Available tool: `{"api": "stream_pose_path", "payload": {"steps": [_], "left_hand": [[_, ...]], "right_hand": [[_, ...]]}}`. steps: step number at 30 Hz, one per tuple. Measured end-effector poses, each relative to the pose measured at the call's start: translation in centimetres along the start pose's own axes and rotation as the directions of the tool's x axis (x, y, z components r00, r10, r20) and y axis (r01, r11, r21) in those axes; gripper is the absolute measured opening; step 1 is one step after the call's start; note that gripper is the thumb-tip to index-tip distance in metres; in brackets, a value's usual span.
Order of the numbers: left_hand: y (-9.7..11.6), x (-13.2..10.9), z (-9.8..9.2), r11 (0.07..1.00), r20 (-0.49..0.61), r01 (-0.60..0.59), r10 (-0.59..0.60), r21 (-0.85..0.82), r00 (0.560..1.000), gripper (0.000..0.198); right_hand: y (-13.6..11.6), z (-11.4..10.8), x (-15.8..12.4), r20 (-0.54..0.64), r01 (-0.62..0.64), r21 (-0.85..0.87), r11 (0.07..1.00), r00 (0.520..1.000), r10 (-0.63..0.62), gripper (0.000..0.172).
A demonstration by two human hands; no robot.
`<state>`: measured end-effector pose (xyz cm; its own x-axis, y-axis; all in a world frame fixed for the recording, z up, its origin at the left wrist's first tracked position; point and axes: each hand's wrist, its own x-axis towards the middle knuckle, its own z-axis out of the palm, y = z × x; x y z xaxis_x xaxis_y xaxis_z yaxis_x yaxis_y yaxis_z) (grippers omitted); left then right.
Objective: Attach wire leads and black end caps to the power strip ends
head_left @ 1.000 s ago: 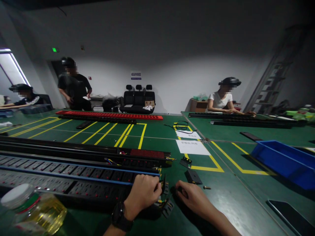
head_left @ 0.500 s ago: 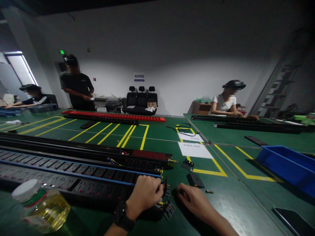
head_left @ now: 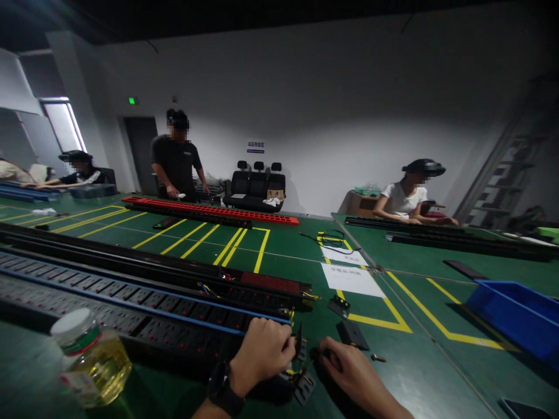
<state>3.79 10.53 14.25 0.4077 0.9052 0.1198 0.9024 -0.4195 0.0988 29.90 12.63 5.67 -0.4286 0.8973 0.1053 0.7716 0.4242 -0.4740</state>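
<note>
My left hand (head_left: 264,351), with a dark watch on its wrist, is closed at the right end of the nearest black power strip (head_left: 174,337). Its fingertips are hidden, so what they grip cannot be made out. Beside it, black end pieces with metal prongs (head_left: 304,389) hang by yellow-green wires (head_left: 290,372). My right hand (head_left: 347,366) rests low over the table just to the right, fingers curled in; something dark shows at its fingertips, too unclear to name. Near that hand lie a black box-shaped part (head_left: 353,335) and a small screwdriver-like piece (head_left: 378,358).
A bottle of yellow liquid (head_left: 98,364) stands at front left. More black strips and a red rail (head_left: 209,211) lie beyond. At right are a blue bin (head_left: 510,317) and a phone (head_left: 524,409). White paper sheets (head_left: 351,280) lie mid-table. Co-workers (head_left: 177,157) are across the table.
The camera view has shifted, so most things appear lower and further right. Both hands keep nearly the same pose. The standing co-worker has parted their hands, lowering one arm.
</note>
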Motion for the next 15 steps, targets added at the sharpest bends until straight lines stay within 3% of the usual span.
{"api": "stream_pose_path", "payload": {"steps": [4,8,12,15], "left_hand": [[0.0,0.0,-0.3,1.0,-0.016,-0.005,0.005,-0.007,1.0,0.024],[0.2,-0.1,-0.6,0.999,-0.041,-0.028,0.027,-0.019,0.999,0.025],[0.7,-0.4,-1.1,0.997,-0.056,-0.073,0.071,-0.034,0.996,0.025],[1.3,-0.5,-1.3,0.991,-0.043,-0.125,0.124,-0.04,0.991,0.025]], "right_hand": [[-0.2,0.0,0.2,-0.035,0.0,0.018,1.0,0.999,0.001,0.019],[-0.9,-2.1,-1.4,-0.007,-0.018,0.152,0.988,1.0,0.02,0.029],[-0.2,-3.6,-7.3,-0.154,-0.147,0.35,0.925,0.965,0.211,0.052],[1.2,-2.1,-12.8,-0.282,-0.209,0.426,0.88,0.894,0.349,0.062]]}}
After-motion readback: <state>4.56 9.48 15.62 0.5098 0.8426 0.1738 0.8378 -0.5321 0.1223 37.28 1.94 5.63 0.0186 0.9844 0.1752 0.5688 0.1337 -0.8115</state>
